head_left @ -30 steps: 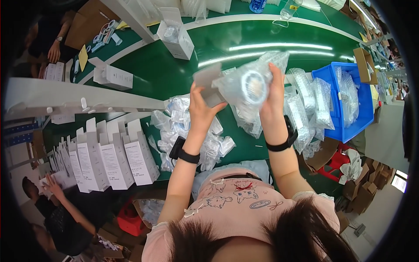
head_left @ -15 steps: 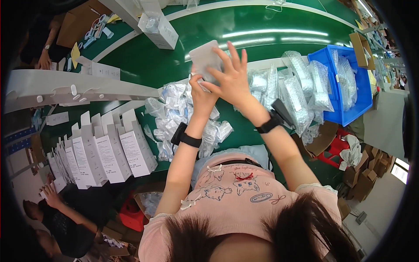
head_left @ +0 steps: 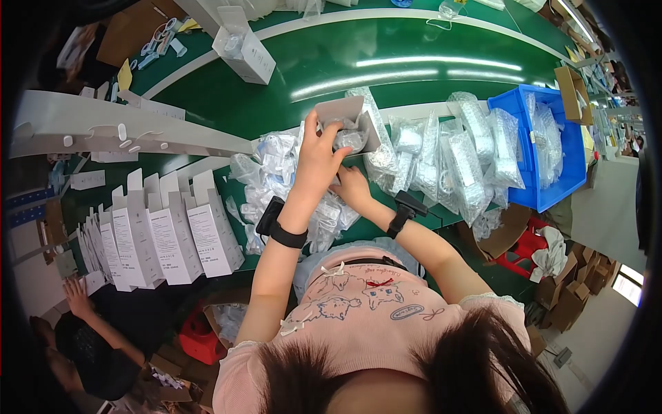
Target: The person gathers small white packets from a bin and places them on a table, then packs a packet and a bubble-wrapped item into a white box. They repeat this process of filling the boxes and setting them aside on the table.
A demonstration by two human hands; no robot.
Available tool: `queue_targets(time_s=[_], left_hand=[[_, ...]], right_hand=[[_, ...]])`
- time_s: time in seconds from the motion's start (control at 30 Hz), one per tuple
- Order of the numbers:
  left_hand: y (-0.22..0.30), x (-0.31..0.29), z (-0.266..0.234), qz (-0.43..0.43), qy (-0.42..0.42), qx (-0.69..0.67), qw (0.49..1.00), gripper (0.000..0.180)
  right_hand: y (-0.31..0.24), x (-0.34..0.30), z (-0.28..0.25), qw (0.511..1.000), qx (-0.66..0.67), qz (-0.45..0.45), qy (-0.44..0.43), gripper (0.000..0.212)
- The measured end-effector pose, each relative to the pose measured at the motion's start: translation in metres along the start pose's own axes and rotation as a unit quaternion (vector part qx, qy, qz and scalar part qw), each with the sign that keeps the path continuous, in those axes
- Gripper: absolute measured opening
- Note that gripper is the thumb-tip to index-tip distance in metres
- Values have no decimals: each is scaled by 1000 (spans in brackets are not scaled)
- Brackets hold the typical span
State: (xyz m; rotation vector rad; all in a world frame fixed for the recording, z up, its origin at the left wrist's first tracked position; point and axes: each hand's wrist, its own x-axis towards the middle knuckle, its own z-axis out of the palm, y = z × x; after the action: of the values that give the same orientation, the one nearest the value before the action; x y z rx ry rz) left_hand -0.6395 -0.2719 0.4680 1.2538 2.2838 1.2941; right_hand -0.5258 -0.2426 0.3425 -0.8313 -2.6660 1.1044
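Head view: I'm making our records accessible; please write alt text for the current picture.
A person's left hand holds an open white box with a bagged item at its opening, the right hand close below. Around a green table are bagged parts, bubble-wrapped packs, a blue bin and upright white cartons.

Wht box (head_left: 343, 109), grn tabletop (head_left: 310, 72), blue bin (head_left: 562, 194), blk wristbands (head_left: 288, 237), pink top (head_left: 358, 345) w/ blue animal prints (head_left: 384, 295)

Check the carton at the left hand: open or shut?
Open. The carton's flap stands clear of the opening, where a plastic-wrapped item shows.
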Motion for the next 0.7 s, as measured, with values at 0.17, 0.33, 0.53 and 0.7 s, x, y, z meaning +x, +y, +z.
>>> queue_targets(time_s=[0.17, 0.33, 0.53, 0.7], left_hand=[[-8, 4, -4, -74, 23, 59, 995, 15], [-14, 12, -6, -95, 68, -36, 992, 14], [-12, 15, 0, -83, 84, -59, 991, 17], [-9, 14, -8, -124, 62, -63, 988, 13]], right_hand=[[-13, -10, -72, 995, 36, -41, -78, 29], [-46, 10, -189, 978, 117, -172, -31, 25], [-50, 59, -184, 885, -157, -434, -60, 10], [-55, 69, -159, 866, -180, -432, -175, 22]])
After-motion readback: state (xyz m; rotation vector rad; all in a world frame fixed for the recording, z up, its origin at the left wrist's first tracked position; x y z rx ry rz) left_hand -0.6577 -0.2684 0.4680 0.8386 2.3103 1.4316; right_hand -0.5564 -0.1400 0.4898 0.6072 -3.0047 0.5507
